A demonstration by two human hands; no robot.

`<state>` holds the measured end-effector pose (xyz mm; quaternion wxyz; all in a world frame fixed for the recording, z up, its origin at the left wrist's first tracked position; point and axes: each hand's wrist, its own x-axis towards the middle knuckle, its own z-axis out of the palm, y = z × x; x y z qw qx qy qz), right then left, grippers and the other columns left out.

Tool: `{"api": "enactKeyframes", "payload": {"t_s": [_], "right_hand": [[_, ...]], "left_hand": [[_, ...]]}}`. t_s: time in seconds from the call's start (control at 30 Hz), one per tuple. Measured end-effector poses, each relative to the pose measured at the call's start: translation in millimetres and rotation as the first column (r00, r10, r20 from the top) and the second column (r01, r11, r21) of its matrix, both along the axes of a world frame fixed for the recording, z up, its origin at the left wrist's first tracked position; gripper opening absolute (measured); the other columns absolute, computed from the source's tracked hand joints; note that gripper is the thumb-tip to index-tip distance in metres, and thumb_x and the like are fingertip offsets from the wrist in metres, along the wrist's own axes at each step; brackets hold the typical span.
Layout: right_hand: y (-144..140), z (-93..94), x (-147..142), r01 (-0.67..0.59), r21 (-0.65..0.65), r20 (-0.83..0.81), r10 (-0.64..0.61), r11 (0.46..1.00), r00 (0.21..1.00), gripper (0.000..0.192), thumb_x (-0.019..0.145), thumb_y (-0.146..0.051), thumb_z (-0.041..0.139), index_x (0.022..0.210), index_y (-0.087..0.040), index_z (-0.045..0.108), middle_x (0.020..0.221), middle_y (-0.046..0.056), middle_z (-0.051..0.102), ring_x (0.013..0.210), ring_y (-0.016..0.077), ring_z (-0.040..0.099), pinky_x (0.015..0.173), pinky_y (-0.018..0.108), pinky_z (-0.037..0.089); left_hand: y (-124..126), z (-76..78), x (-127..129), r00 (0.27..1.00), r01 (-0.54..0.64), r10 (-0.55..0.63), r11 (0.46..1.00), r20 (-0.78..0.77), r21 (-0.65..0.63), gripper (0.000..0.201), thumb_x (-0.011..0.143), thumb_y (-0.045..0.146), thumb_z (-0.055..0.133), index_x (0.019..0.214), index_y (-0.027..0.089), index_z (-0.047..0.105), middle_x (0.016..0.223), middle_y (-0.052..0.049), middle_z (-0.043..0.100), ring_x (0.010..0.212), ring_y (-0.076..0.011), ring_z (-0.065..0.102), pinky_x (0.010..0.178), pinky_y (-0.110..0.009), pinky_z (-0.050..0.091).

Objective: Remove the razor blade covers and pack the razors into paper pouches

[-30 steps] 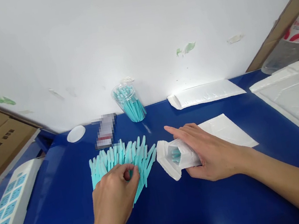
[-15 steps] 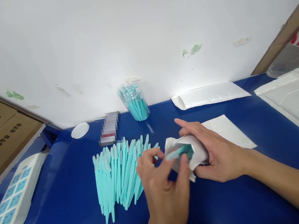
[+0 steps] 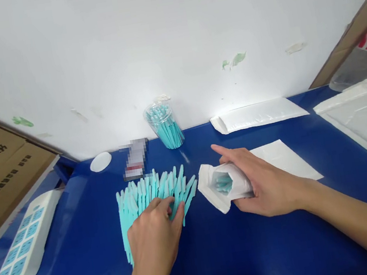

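Note:
My right hand point(image 3: 263, 180) is wrapped round a white padded mailer point(image 3: 237, 180), its mouth turned toward the left. Inside the mailer, the ends of several turquoise eyebrow razors point(image 3: 223, 183) show. Over on the left, my left hand point(image 3: 156, 230) is at the right part of a spread pile of the same turquoise eyebrow razors point(image 3: 140, 193). Its thumb and forefinger pinch at a razor there; the other fingers are curled and hide part of the pile.
A clear tub point(image 3: 165, 126) of razors stands by the wall, near a white lid point(image 3: 100, 162) and a blurred-out item point(image 3: 136, 159). White mailers point(image 3: 260, 114) lie behind and right, with a white sheet point(image 3: 285, 161). At left are a power strip point(image 3: 19, 247) and a cardboard box point(image 3: 0, 171).
My left hand has moved from the mailer's mouth left to the pile. The razor it held is now in the mailer. My right hand keeps holding the mailer, slightly turned.

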<state>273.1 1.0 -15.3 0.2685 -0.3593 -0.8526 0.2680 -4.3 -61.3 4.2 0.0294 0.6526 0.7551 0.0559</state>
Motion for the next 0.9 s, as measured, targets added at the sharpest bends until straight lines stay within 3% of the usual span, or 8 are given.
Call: {"api": "enactKeyframes", "payload": {"t_s": [0.27, 0.37, 0.47, 0.53, 0.63, 0.73, 0.8, 0.9], "right_hand": [[2.6, -0.5, -4.6, -0.042, 0.068, 0.06, 0.038, 0.997, 0.997, 0.111, 0.08, -0.02, 0.07, 0.171, -0.028, 0.007, 0.122, 0.012, 0.063, 0.118, 0.0373, 0.058, 0.105, 0.066, 0.047], [2.5, -0.9, -2.9, -0.051, 0.091, 0.022, 0.049, 0.995, 0.999, 0.112, 0.079, -0.02, 0.071, 0.17, -0.028, 0.007, 0.121, 0.012, 0.063, 0.116, 0.0365, 0.06, 0.106, 0.066, 0.046], [1.7, -1.5, -2.1, -0.058, 0.109, -0.032, 0.062, 0.992, 0.998, 0.114, 0.079, -0.019, 0.071, 0.171, -0.03, 0.005, 0.122, 0.012, 0.063, 0.115, 0.0358, 0.061, 0.105, 0.064, 0.048], [0.7, -1.6, -2.4, -0.056, 0.121, -0.069, 0.064, 0.991, 0.996, 0.116, 0.077, -0.017, 0.07, 0.171, -0.031, 0.004, 0.123, 0.012, 0.062, 0.115, 0.0352, 0.061, 0.102, 0.062, 0.05], [-0.9, -1.3, -3.2, -0.037, 0.149, -0.117, 0.055, 0.988, 0.992, 0.117, 0.075, -0.016, 0.069, 0.172, -0.032, 0.005, 0.128, 0.013, 0.06, 0.116, 0.035, 0.06, 0.098, 0.058, 0.053], [-1.0, -1.3, -2.2, -0.036, 0.177, -0.124, 0.059, 0.984, 0.991, 0.116, 0.077, -0.018, 0.071, 0.172, -0.032, 0.006, 0.128, 0.012, 0.059, 0.116, 0.0349, 0.06, 0.097, 0.057, 0.054], [-0.1, -1.8, -0.4, -0.035, 0.158, -0.12, 0.055, 0.987, 0.991, 0.117, 0.076, -0.017, 0.071, 0.172, -0.032, 0.006, 0.128, 0.012, 0.059, 0.115, 0.0347, 0.06, 0.096, 0.057, 0.054], [1.5, -2.8, 2.2, -0.02, 0.091, -0.134, 0.032, 0.996, 0.991, 0.119, 0.073, -0.016, 0.071, 0.172, -0.032, 0.006, 0.131, 0.012, 0.058, 0.117, 0.0349, 0.061, 0.099, 0.057, 0.054]], "left_hand": [[0.5, 10.6, -5.1, 0.985, -0.009, 0.001, 0.999, 0.171, 0.043, 0.031, 0.098, 0.048, 0.059, 0.087, 0.029, 0.08, 0.072, 0.001, 0.074, 0.06, -0.0172, 0.064, 0.057, -0.027, 0.039], [-13.5, 25.4, -5.4, 0.849, -0.208, 0.069, 0.955, 0.524, 0.212, 0.034, 0.088, 0.059, 0.072, 0.084, 0.025, 0.078, 0.069, 0.001, 0.074, 0.058, -0.0161, 0.066, 0.057, -0.025, 0.048], [-23.9, 33.0, 10.3, 0.664, -0.453, 0.059, 0.825, 0.745, 0.339, 0.032, 0.083, 0.055, 0.081, 0.083, 0.024, 0.077, 0.071, 0.002, 0.075, 0.065, -0.0154, 0.069, 0.062, -0.023, 0.053], [-23.6, 29.5, 31.0, 0.636, -0.433, -0.055, 0.8, 0.77, 0.415, 0.021, 0.086, 0.045, 0.082, 0.084, 0.024, 0.078, 0.076, 0.002, 0.073, 0.069, -0.0139, 0.067, 0.064, -0.022, 0.053], [-16.2, 18.1, 63.8, 0.695, -0.146, -0.272, 0.853, 0.665, 0.501, 0.009, 0.091, 0.032, 0.077, 0.085, 0.027, 0.082, 0.084, 0.0, 0.065, 0.076, -0.0143, 0.064, 0.068, -0.025, 0.054], [-14.0, 12.9, 71.8, 0.744, 0.083, -0.373, 0.875, 0.554, 0.477, 0.023, 0.094, 0.033, 0.074, 0.114, 0.03, 0.083, 0.092, -0.002, 0.062, 0.085, -0.0166, 0.065, 0.076, -0.029, 0.056], [-17.7, 13.7, 56.4, 0.786, 0.082, -0.355, 0.871, 0.506, 0.484, 0.034, 0.096, 0.036, 0.072, 0.129, 0.029, 0.077, 0.093, -0.002, 0.062, 0.083, -0.015, 0.063, 0.074, -0.027, 0.055], [-22.1, 11.4, 19.7, 0.892, 0.013, -0.232, 0.87, 0.387, 0.492, 0.019, 0.099, 0.037, 0.07, 0.111, 0.029, 0.08, 0.081, 0.002, 0.057, 0.066, -0.0113, 0.056, 0.059, -0.024, 0.044]]}}
